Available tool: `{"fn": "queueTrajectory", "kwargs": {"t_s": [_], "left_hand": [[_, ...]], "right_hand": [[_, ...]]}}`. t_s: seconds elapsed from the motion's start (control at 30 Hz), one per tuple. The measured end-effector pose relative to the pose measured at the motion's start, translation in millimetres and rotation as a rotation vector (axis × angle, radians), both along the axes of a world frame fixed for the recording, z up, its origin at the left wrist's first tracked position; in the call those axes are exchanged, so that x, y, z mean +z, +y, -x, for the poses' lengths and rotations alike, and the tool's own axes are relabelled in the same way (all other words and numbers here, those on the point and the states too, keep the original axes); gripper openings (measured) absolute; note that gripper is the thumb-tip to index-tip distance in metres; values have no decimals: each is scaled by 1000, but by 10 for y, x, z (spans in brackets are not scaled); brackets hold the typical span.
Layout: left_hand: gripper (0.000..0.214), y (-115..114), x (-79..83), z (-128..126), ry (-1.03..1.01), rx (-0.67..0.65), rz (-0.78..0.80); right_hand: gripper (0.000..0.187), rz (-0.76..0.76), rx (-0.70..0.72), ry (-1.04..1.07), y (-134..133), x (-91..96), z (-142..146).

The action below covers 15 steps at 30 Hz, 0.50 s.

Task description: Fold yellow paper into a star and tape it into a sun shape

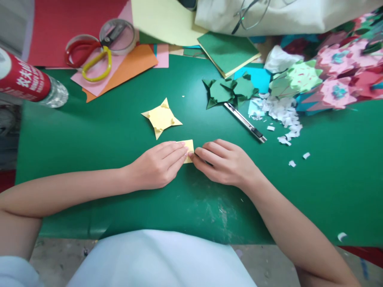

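Note:
A small folded piece of yellow paper point(189, 144) lies on the green table in front of me, its left part covered by my fingers. My left hand point(160, 164) holds it down, fingers pressed together along its upper side. At the paper's right edge, my right hand point(223, 161) has thumb and curled fingertips closed on the border. Just beyond my left hand rests a yellow four-pointed folded paper star point(162, 118) with curled corners. Farther off to the right are dark green folded paper pieces point(229, 90) and a utility knife point(245, 122).
Scissors point(103, 48) with red and yellow handles lie on coloured paper sheets point(125, 65) at the back left. A red-labelled bottle point(32, 81) lies tilted at the left. White paper scraps point(284, 113) and pink paper flowers point(336, 91) are at the right, below a pale cloth bag point(287, 18).

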<state>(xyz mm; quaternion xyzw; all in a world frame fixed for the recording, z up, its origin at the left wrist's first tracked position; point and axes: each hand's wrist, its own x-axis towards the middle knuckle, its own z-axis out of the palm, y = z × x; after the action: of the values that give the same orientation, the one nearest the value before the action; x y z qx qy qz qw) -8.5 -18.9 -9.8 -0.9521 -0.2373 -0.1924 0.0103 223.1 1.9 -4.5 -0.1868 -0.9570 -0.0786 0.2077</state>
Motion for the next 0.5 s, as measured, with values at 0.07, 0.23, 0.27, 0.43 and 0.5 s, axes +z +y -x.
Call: {"fn": "queueTrajectory", "kwargs": {"t_s": [0.07,0.23,0.27,0.43,0.5], "left_hand": [[28,0,7,-1,3,-6,-17],[27,-5,10,4,11,-21,-50],[27,-7,8,4,12,-23,-52],[27,-11,1,5,22,-14,-55],[28,-11,4,7,29,-14,-57]], "right_hand": [[16,-14,2,-24,-7,23,12],[15,-13,2,-32,-31,79,56],[15,-12,5,-32,-34,83,62],[17,-33,18,-17,-39,50,55],[16,-4,14,17,-28,12,34]]}}
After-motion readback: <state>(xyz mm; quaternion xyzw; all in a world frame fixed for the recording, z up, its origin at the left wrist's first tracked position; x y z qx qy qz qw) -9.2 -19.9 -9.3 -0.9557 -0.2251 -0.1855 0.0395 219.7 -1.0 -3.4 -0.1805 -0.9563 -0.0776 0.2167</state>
